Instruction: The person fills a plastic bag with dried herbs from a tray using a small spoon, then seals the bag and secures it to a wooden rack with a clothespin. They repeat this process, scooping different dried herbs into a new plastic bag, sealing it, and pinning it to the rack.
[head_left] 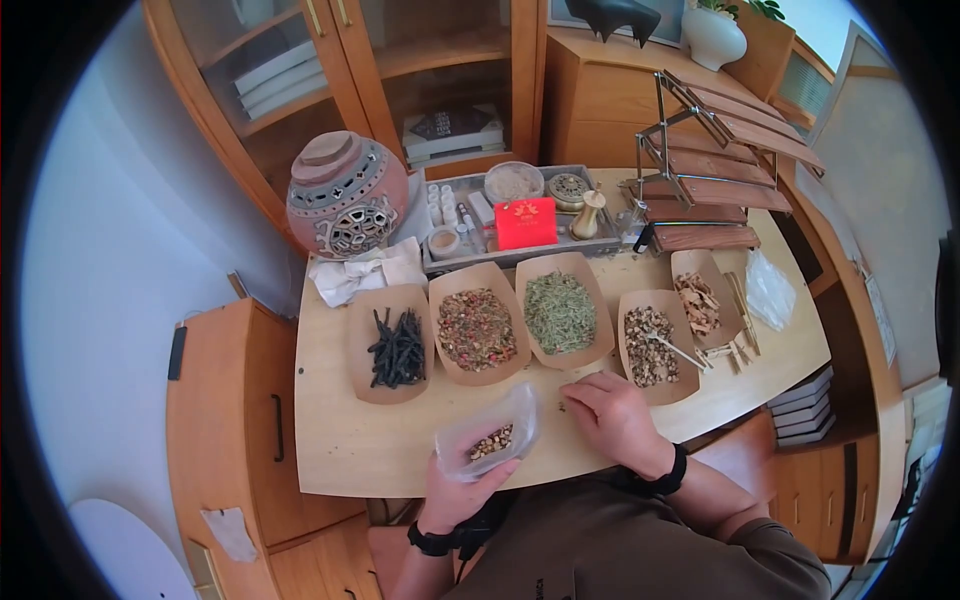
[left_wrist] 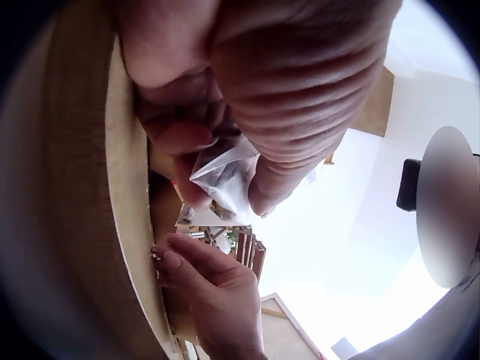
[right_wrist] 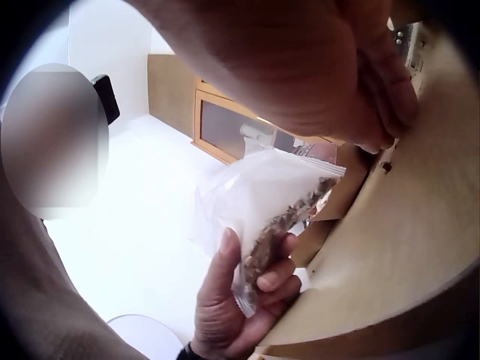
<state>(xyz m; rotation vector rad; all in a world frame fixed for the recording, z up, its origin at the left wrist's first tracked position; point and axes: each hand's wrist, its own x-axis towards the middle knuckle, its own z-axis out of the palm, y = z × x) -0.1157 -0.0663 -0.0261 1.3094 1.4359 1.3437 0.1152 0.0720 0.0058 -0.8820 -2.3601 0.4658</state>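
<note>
My left hand grips a clear plastic bag with brown dried herb pieces in its bottom. Seen from the right wrist, the bag tilts, its contents lying along the lower side between thumb and fingers. My right hand is lowered to the tabletop, fingers bent and fingertips down beside a few small dark bits. Whether it pinches one, I cannot tell. Ahead of it stands a paper tray of chopped brown pieces with a white spoon in it.
More paper trays hold black twisted sticks, a reddish flower mix, green herb and tan chips. Behind are a grey tray of jars, a lattice pot and a folding wooden rack. A plastic bag lies right.
</note>
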